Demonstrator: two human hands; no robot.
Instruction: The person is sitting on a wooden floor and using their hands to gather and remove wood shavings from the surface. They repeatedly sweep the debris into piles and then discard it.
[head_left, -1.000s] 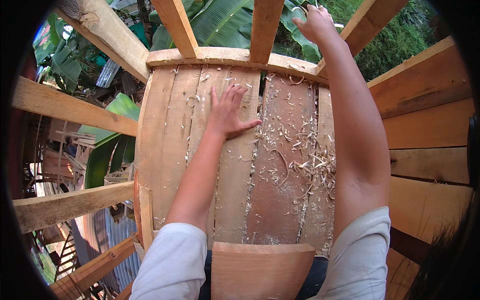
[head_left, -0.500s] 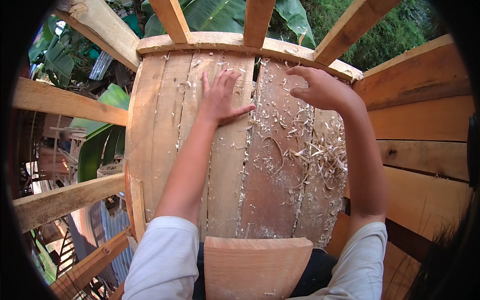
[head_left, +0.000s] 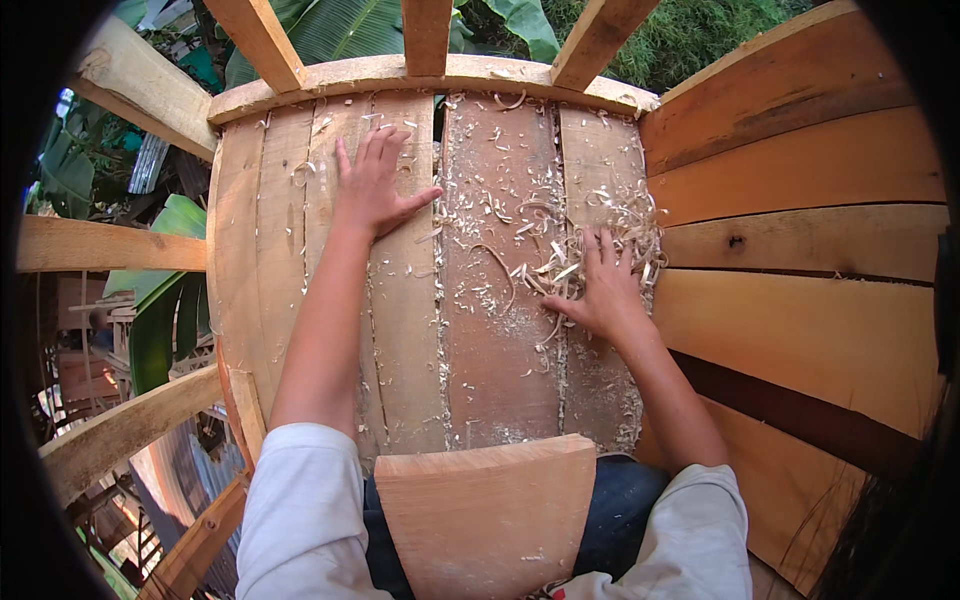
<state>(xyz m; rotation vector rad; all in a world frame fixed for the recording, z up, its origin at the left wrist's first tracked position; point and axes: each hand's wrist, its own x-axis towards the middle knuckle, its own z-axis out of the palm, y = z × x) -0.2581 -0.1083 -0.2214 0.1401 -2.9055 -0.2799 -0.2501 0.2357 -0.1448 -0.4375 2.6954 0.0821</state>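
My left hand (head_left: 375,190) lies on the plank floor (head_left: 405,330), fingers spread and thumb stretched toward a seam between planks. To the right, my right hand (head_left: 606,288) reaches into a heap of curled wood shavings (head_left: 632,222), its fingers apart and its thumb pointing left. Loose shavings cover much of the darker, reddish plank (head_left: 500,360) between the two hands. A smooth wooden board (head_left: 485,520) with a slightly curved top edge stands tilted in front of my body, between my arms, touched by neither hand.
A wooden rail (head_left: 440,75) with upright posts (head_left: 425,35) borders the far edge. Horizontal boards form a wall (head_left: 800,240) at the right. Spaced wooden bars (head_left: 110,245) line the left side, with leaves and corrugated sheets beyond and below. A narrow gap (head_left: 438,115) opens between two floor planks.
My right hand has come down from the far right edge, nearer to me, onto the shavings heap. My left hand keeps its place on the planks. The view has shifted to the right.
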